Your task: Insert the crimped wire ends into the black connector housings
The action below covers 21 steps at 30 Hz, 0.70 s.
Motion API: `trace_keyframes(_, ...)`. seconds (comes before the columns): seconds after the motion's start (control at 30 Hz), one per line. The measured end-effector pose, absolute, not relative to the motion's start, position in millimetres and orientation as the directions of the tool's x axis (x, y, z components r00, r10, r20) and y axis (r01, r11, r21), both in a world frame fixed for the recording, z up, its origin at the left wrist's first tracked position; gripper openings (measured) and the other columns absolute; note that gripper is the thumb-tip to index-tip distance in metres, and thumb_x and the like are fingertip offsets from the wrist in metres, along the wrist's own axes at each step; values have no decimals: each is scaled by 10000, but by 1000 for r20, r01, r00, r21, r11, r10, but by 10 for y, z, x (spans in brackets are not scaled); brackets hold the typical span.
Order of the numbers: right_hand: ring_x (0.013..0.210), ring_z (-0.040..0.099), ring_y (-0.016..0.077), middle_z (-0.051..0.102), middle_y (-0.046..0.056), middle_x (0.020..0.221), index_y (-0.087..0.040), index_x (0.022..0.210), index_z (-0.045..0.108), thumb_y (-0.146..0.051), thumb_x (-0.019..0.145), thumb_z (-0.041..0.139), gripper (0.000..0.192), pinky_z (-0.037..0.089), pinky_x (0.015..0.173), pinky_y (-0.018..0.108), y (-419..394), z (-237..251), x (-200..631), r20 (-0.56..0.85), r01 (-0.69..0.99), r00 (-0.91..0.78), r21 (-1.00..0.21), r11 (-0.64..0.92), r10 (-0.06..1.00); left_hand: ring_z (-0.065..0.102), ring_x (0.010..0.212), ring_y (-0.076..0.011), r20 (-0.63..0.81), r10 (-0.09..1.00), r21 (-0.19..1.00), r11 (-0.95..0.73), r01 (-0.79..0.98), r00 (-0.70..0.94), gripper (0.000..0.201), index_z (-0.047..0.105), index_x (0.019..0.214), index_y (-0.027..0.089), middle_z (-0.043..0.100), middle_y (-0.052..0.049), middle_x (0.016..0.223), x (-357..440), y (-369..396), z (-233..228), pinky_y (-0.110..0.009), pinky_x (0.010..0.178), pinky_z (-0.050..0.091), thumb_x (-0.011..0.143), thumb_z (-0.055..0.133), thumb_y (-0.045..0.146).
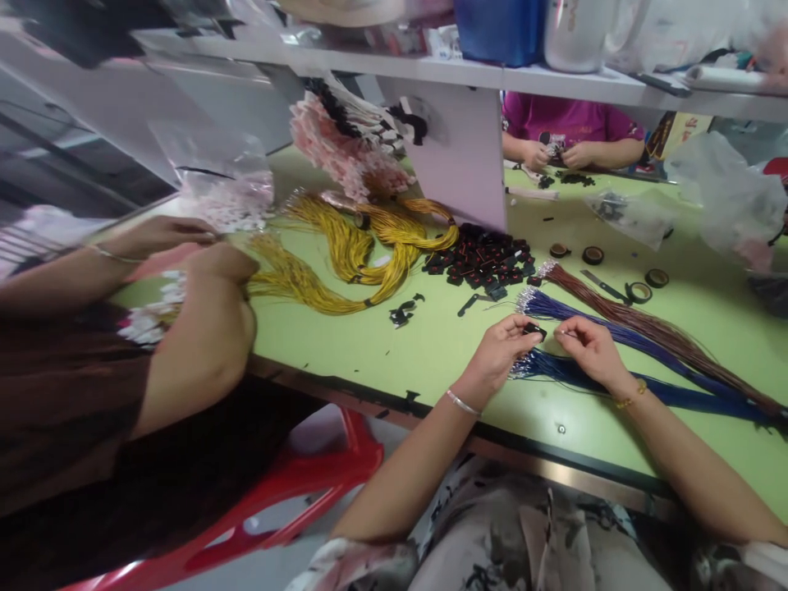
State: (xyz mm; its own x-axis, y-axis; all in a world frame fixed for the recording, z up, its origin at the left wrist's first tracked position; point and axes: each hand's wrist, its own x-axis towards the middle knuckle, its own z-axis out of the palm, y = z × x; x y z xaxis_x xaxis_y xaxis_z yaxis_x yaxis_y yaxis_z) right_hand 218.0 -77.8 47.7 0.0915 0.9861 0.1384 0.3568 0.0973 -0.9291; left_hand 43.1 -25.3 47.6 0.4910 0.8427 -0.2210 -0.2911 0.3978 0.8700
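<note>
From here I see yellow wires (382,275) lying left of the heaped black parts (483,258). My left hand (496,355) pinches a black connector (534,331) near the blue wires' (550,365) tips; just beside it, my right hand (589,349) has its fingertips nearly together, on what I can't tell, with brown wires (616,302) beyond.

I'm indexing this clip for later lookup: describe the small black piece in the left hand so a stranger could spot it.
On the near side of the green table, find the camera wearer's left hand, beside the blue wires. The small black piece is in its grip. Unlike the heaped black pieces farther back, it is held up off the table.
</note>
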Motion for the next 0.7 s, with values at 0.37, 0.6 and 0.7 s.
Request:
trace_keyframes(0.37, 655, 520, 130, 609, 15, 747, -186, 786, 630, -408, 772, 652, 223, 433, 614, 266, -789, 405, 2190, 156, 256, 105, -959, 125, 982, 546, 687, -60, -290, 808, 688, 549, -475, 513, 238, 649, 932, 153, 589, -6, 791, 591, -260, 335, -160, 605, 433, 704, 714, 141)
trace_keyframes(0.6, 566, 442, 97, 535, -20, 625, -175, 696, 557, -281, 814, 551, 158, 370, 543, 220, -836, 385, 2059, 163, 407, 75, -906, 119, 984, 565, 753, -77, -310, 767, 615, 612, -497, 561, 244, 669, 1024, 141, 619, -36, 860, 544, -268, 220, -179, 689, 461, 783, 632, 131)
trace_keyframes(0.7, 521, 388, 83, 488, -35, 574, -175, 642, 522, -221, 779, 529, 144, 320, 498, 205, -844, 378, 2023, 163, 467, 71, -877, 111, 984, 554, 737, -80, -306, 760, 609, 620, -495, 574, 241, 679, 1018, 132, 616, -39, 832, 524, -269, 207, -178, 670, 448, 783, 626, 123)
